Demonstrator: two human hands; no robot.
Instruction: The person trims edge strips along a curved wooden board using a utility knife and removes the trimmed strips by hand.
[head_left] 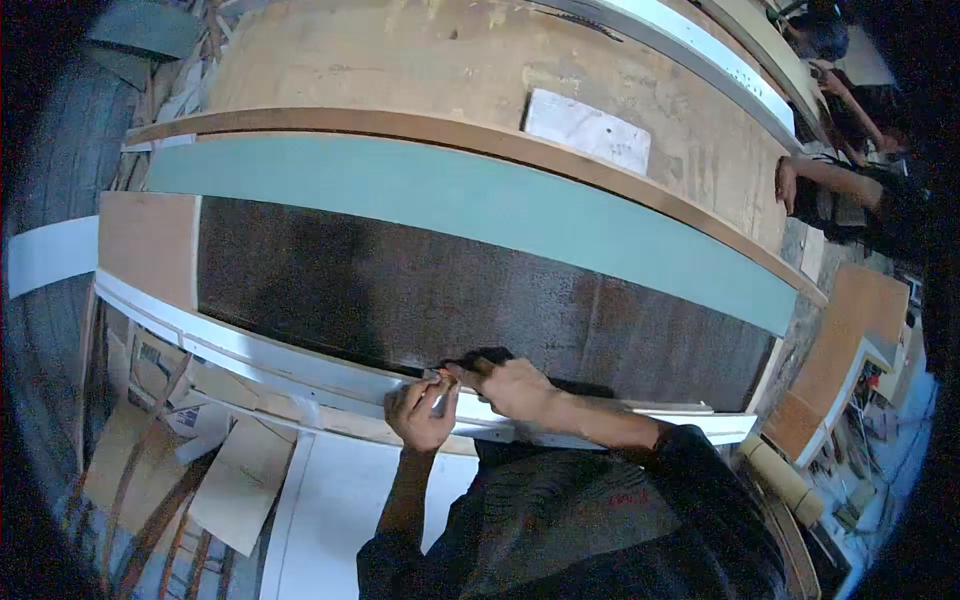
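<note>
My left hand (421, 414) is closed in a pinch at the near edge of the long dark brown panel (430, 285). My right hand (512, 388) is just to its right, fingers curled in and almost touching the left. A small orange thing (444, 373) shows between my fingertips, too small to name. Both hands are over the white edge strip (330, 378) that runs along the panel's near side. What each hand grips is mostly hidden by the fingers.
Beyond the dark panel lie a pale green strip (450, 205), a long brown wooden strip (390, 123) and a white slab (587, 130) on a plywood surface (400, 60). A co-worker's hand (788, 185) rests on its right edge. Board offcuts (240, 485) lie at lower left; an L-shaped board (840, 350) lies at right.
</note>
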